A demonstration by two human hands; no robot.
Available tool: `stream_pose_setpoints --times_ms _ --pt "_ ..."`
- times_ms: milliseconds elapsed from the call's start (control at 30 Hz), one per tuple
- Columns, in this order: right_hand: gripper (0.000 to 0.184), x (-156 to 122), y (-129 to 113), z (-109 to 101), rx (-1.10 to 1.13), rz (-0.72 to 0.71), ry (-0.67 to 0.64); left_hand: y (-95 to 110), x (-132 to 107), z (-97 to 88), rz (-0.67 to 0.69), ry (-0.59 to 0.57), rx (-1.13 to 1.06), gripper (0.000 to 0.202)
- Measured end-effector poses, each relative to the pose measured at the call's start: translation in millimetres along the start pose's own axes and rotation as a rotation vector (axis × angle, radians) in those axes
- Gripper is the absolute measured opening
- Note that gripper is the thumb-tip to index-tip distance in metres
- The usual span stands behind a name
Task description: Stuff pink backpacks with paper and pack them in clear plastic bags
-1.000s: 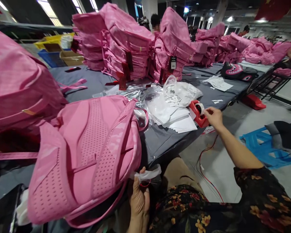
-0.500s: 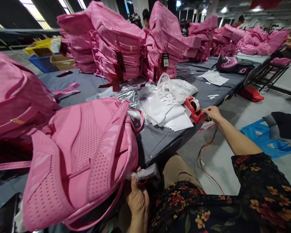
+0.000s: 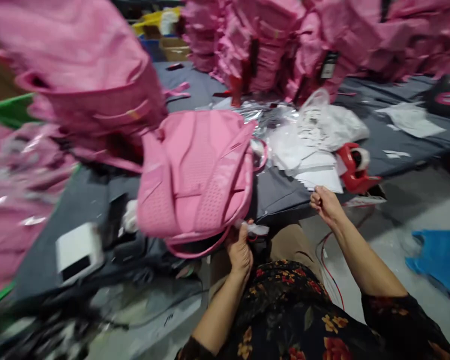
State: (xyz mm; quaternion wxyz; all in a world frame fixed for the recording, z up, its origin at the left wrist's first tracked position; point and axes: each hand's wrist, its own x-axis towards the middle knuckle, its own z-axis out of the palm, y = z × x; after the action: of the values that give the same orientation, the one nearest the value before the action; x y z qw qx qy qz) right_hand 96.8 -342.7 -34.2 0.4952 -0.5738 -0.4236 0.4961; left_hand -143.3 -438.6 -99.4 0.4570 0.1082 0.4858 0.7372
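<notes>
A pink backpack (image 3: pixel 197 175) lies back-side up on the grey table (image 3: pixel 281 187), its lower end hanging over the near edge. My left hand (image 3: pixel 240 250) is closed under that end, pinching a small clear plastic packet (image 3: pixel 255 229) with a red string. My right hand (image 3: pixel 324 204) is closed in a pinch above the table's edge, in front of a red tape dispenser (image 3: pixel 354 167); what it holds is too small and blurred to name.
Stacks of pink backpacks (image 3: pixel 285 45) line the far side and another pile (image 3: pixel 82 85) rises at the left. White paper sheets (image 3: pixel 315 170) and plastic bags (image 3: pixel 322 125) lie beside the dispenser. A white device (image 3: pixel 77 250) sits at the left. A blue stool (image 3: pixel 440 265) stands on the floor at right.
My right hand has pulled back from the tape dispenser toward me, closed in a pinch. The view has swung left and down; my left hand keeps the plastic packet.
</notes>
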Motion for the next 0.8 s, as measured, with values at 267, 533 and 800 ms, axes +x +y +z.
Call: stream_pose_setpoints --times_ms 267,533,800 --pt "0.026 -45.3 -28.4 134.5 -0.729 -0.874 -0.932 -4.7 11.7 -1.7 0.116 -0.071 0.03 0.049" --pt "0.017 -43.0 -17.8 149.5 -1.288 -1.145 -0.677 -10.3 16.6 -12.8 0.14 -0.202 0.012 0.037" --pt "0.007 -33.6 -21.1 138.7 -0.975 -0.522 -0.891 -12.5 11.5 -9.0 -0.064 0.016 -0.166 0.049"
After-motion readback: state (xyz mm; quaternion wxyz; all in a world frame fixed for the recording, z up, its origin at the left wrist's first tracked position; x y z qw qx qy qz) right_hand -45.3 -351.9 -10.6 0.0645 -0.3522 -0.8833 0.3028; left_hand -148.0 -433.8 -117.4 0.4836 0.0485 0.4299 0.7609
